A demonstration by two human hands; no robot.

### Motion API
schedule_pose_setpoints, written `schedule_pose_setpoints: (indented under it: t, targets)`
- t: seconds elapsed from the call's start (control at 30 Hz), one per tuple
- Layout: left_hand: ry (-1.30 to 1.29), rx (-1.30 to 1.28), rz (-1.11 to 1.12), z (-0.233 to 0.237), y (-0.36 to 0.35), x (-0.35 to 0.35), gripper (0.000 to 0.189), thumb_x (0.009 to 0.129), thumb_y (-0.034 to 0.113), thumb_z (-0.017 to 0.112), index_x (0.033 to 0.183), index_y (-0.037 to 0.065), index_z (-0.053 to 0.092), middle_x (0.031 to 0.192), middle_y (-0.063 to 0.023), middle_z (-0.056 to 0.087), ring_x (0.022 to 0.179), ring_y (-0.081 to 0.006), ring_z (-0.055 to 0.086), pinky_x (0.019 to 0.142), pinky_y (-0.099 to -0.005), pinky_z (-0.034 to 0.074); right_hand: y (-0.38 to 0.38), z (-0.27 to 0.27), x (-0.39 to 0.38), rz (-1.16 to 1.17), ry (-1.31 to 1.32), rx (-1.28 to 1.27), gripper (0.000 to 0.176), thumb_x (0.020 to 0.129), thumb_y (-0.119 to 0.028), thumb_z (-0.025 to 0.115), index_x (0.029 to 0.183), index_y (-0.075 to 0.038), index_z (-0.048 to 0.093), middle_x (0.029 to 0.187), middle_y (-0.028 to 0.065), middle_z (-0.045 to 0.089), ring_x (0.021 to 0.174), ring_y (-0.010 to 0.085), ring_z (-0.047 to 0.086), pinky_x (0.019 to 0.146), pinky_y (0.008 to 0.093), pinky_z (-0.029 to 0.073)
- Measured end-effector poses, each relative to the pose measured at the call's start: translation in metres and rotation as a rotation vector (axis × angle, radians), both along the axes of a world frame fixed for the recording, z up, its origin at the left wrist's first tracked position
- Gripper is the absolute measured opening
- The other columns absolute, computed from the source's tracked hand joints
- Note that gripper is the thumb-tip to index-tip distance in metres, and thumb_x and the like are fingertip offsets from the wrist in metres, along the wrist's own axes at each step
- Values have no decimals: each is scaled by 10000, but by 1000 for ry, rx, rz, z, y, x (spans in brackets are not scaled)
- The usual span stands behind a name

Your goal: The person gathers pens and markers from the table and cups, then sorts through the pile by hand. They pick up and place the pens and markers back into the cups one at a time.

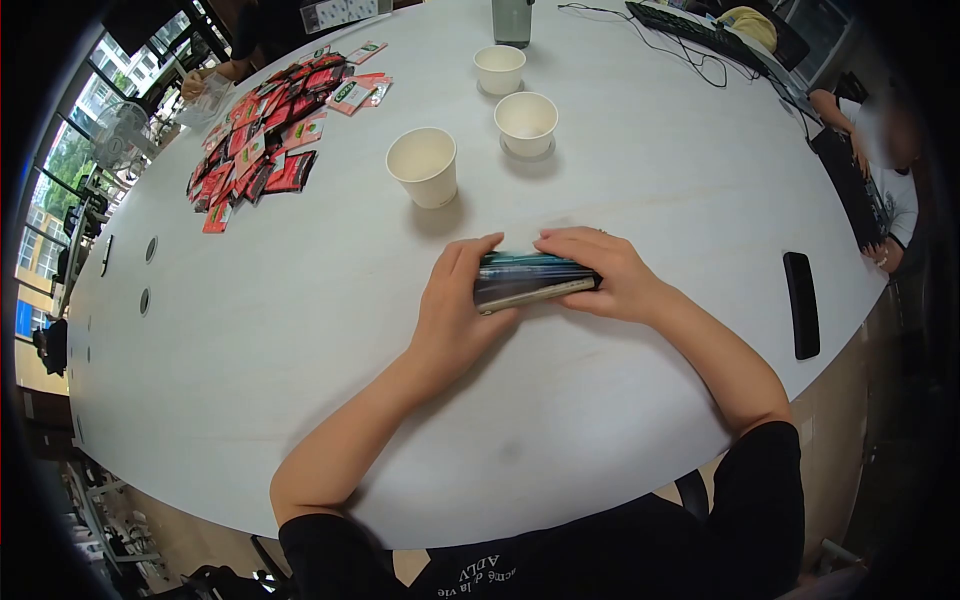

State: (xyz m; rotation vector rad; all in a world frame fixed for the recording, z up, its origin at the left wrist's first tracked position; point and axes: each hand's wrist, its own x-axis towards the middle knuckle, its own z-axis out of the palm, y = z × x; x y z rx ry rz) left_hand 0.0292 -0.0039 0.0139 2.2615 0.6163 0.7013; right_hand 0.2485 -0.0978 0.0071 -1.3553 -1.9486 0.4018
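Note:
A stack of thin, flat pieces (533,279) with dark blue, teal and pale edges sits between my two hands over the white table (560,420). What kind of pieces they are, I cannot make out. My left hand (452,295) grips the stack's left end, thumb below and fingers above. Around the right end, my right hand (617,272) is closed, with its fingers along the far side and the thumb on the near side. A white paper cup (424,170) stands just beyond my left hand.
Two more paper cups (526,125) stand farther back, near a grey-green bottle (512,22). Red packets (262,130) lie heaped at the left. A black strip (801,305) lies at the right. Keyboard (695,38) and cables are at the back; other people sit at the far left and right edges.

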Motion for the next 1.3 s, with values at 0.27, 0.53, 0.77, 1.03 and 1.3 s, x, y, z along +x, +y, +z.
schedule_pose_setpoints:
  t: [0.27, 0.53, 0.77, 1.03, 1.3]
  targets:
    - [-76, -173, -8, 2, 13, 1, 632, 722, 100, 776, 1288, 48, 501, 966, -154, 653, 861, -256, 673, 778, -322, 536, 0, 2, -5, -46, 246, 12, 600, 746, -78, 722, 1313, -120, 531, 1199, 120, 578, 1007, 268, 606, 858, 344, 501]
    - [117, 262, -7, 6, 13, 1, 484, 791, 322, 723, 1171, 52, 593, 1068, -94, 643, 1079, -267, 550, 937, -388, 383, 4, -1, 0, -122, -106, 78, 422, 861, -188, 621, 1277, -141, 568, 1257, 106, 563, 1152, 262, 533, 1023, 422, 336]
    - [140, 407, -91, -6, 12, 2, 938, 702, 622, 687, 1316, -39, 430, 1305, -223, 472, 1241, -342, 434, 1032, -526, 271, 4, 1, 3, -203, -292, -7, 462, 903, -250, 519, 1344, -112, 494, 1393, 84, 473, 1296, 273, 415, 1098, 509, 189]
    - [364, 402, -203, 1, -5, 3, 1367, 551, 815, 654, 1386, -171, 206, 1467, -348, 183, 1402, -426, 180, 1116, -572, 102, 2, 0, -8, -273, -566, 17, 657, 899, -478, 513, 1399, -64, 409, 1497, 112, 336, 1380, 347, 294, 1118, 562, 139]
    - [460, 427, -202, 8, -14, 6, 1336, 601, 836, 595, 1345, -215, 237, 1427, -411, 193, 1385, -486, 167, 1107, -567, 152, -3, 12, -15, -250, -727, -155, 781, 902, -533, 484, 1435, 8, 300, 1515, 164, 268, 1417, 340, 203, 1137, 548, 82]
